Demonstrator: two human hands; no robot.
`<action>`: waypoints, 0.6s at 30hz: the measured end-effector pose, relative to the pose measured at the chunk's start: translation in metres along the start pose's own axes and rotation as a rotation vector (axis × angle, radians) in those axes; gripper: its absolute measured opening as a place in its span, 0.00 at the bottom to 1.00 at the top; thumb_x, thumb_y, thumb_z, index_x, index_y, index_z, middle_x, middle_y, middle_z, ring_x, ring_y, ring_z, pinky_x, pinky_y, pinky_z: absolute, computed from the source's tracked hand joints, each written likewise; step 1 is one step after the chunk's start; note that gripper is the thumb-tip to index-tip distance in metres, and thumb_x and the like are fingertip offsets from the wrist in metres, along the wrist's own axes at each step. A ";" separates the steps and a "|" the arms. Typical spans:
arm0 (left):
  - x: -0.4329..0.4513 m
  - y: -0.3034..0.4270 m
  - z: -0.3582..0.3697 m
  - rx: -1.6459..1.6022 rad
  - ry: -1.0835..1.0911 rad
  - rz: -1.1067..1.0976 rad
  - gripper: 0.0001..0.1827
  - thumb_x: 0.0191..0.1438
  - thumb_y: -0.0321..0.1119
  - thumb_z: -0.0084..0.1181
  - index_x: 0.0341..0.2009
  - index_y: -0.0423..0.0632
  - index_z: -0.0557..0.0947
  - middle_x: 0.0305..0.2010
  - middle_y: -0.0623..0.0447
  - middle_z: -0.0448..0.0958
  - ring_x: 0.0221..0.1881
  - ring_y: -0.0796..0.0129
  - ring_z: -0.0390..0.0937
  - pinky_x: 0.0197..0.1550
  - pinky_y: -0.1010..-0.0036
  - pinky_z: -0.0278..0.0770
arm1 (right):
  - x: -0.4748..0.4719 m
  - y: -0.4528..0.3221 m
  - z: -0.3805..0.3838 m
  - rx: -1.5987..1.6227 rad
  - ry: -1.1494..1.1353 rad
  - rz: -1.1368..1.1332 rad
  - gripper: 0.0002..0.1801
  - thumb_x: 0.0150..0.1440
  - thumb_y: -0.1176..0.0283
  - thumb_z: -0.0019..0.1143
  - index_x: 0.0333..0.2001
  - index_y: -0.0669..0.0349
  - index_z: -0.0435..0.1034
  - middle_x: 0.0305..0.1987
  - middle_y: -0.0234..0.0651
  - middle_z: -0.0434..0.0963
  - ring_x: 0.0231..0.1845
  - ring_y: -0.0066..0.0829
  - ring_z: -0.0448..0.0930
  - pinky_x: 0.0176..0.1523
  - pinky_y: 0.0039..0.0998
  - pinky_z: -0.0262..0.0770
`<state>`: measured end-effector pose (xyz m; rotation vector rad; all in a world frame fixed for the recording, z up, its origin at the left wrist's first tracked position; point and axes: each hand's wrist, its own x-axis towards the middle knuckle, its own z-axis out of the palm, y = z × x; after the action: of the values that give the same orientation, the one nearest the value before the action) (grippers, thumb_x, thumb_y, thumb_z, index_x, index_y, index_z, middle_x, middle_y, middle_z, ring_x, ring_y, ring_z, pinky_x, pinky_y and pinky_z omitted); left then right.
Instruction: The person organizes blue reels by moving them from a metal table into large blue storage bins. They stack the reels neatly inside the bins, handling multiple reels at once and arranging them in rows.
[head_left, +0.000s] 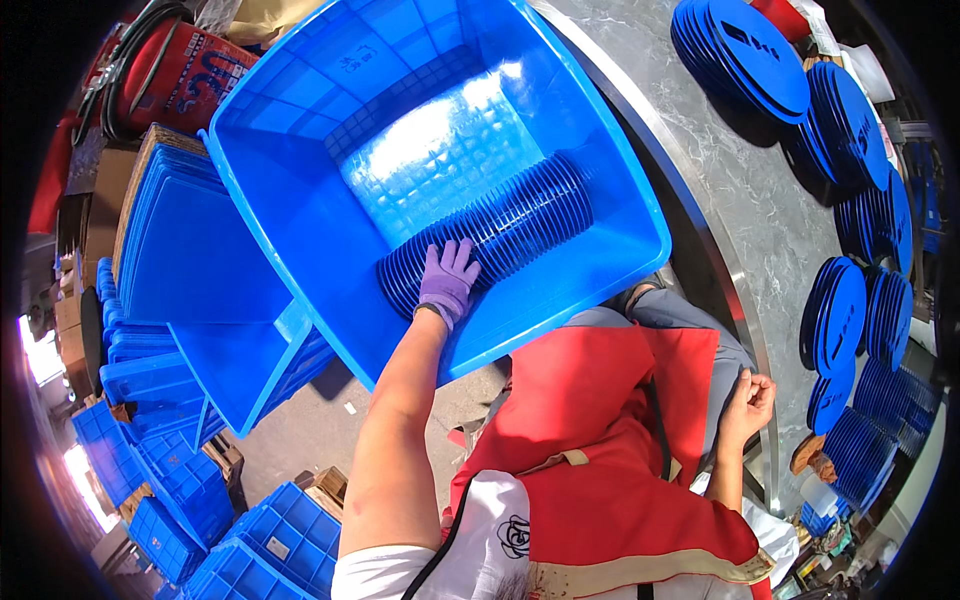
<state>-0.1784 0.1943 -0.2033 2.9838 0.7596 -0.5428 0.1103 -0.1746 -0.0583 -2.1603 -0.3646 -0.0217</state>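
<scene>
A large blue plastic crate (450, 135) lies tilted before me, and a long row of thin blue discs (525, 214) stands on edge inside it. My left hand (450, 281), in a purple glove, rests on the discs near the row's left end with its fingers spread; whether it grips any cannot be told. My right hand (752, 401) is bare, beside my right leg near the table's edge, with its fingers curled and nothing seen in it. More blue discs stand in stacks (739, 60) on the grey stone-patterned table (720, 180) at my right.
Blue plastic sheets (202, 247) lean left of the crate, beside nested blue containers (150, 382). Blue crates (277, 532) stand on the floor at lower left. A red drum (184, 79) with black cables is at upper left. Tightly packed discs (859, 450) occupy the table's near right.
</scene>
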 end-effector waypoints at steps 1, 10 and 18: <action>0.000 0.000 0.001 0.001 -0.007 0.005 0.23 0.44 0.44 0.58 0.47 0.57 0.76 0.61 0.47 0.62 0.62 0.54 0.58 0.63 0.49 0.52 | 0.000 0.000 0.000 0.004 0.002 0.004 0.10 0.56 0.75 0.57 0.26 0.59 0.63 0.22 0.18 0.58 0.22 0.08 0.53 0.26 0.14 0.48; 0.007 -0.006 -0.002 -0.090 -0.031 0.036 0.32 0.40 0.49 0.61 0.53 0.59 0.73 0.58 0.47 0.64 0.60 0.53 0.60 0.64 0.48 0.51 | 0.000 -0.001 0.001 -0.012 -0.001 0.000 0.10 0.56 0.75 0.58 0.26 0.59 0.64 0.22 0.18 0.58 0.21 0.08 0.53 0.25 0.14 0.48; 0.017 -0.006 -0.008 -0.066 -0.110 0.055 0.32 0.40 0.49 0.62 0.53 0.59 0.73 0.60 0.44 0.64 0.62 0.50 0.59 0.64 0.46 0.50 | 0.001 0.000 0.000 -0.026 0.002 -0.003 0.09 0.56 0.75 0.58 0.27 0.60 0.64 0.22 0.18 0.59 0.21 0.08 0.53 0.25 0.14 0.48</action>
<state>-0.1647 0.2081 -0.2014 2.8767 0.6711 -0.6595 0.1108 -0.1741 -0.0581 -2.1851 -0.3682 -0.0306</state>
